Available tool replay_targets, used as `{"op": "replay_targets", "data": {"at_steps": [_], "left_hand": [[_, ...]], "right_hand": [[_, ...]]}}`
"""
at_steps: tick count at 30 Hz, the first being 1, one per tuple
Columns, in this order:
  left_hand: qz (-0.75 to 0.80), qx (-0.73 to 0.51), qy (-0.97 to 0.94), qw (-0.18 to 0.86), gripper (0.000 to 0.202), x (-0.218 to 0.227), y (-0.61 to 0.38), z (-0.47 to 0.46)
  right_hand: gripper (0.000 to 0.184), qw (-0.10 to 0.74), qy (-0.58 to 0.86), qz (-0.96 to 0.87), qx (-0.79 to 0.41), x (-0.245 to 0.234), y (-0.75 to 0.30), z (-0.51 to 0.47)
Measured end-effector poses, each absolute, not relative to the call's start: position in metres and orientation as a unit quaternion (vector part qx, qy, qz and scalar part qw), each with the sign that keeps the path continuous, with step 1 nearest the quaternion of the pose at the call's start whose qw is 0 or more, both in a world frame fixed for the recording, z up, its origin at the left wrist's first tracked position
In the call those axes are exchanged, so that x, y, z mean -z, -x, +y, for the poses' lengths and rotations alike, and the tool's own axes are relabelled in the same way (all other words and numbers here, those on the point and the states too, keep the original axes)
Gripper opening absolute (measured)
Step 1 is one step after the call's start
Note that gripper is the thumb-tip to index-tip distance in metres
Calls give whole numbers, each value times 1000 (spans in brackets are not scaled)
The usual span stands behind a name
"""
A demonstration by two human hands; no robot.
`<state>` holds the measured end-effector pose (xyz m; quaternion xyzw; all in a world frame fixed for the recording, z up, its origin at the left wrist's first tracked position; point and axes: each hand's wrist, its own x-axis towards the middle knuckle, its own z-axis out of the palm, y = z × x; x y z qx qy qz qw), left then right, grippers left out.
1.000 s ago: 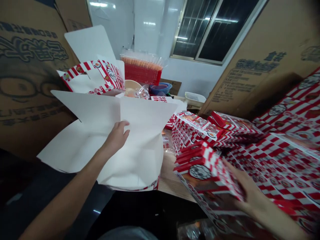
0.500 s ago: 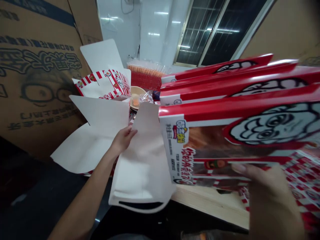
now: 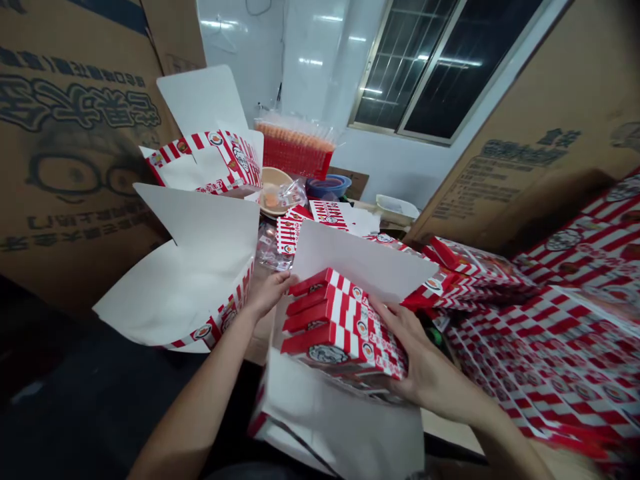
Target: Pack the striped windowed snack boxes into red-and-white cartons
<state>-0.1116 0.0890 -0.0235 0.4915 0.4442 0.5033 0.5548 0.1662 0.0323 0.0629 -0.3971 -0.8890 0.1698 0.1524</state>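
**Bundle of striped boxes (image 3: 340, 327) over the open carton!**

You've got it held between both hands, and this looks like the loading step. Your left hand (image 3: 267, 297) cups the bundle's left end, fingers curled against it, while your right hand (image 3: 425, 357) wraps the opposite side, closed firmly on it. The bundle sits right at the mouth of the white-lined carton (image 3: 363, 260), with the flaps standing open around it. Its lower edge is hidden, so I can't tell how deep it sits. Your next move calls for keeping it square to those flaps. Off to your right, more striped boxes (image 3: 545, 353) lie piled, and another opened carton (image 3: 175, 287) stands at left.
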Motion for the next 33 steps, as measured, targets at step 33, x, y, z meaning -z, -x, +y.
{"op": "replay_targets", "data": {"at_steps": [33], "left_hand": [[404, -334, -851, -34, 68, 39, 37, -77]], "right_hand": [[110, -77, 418, -895, -133, 9, -117, 56]]}}
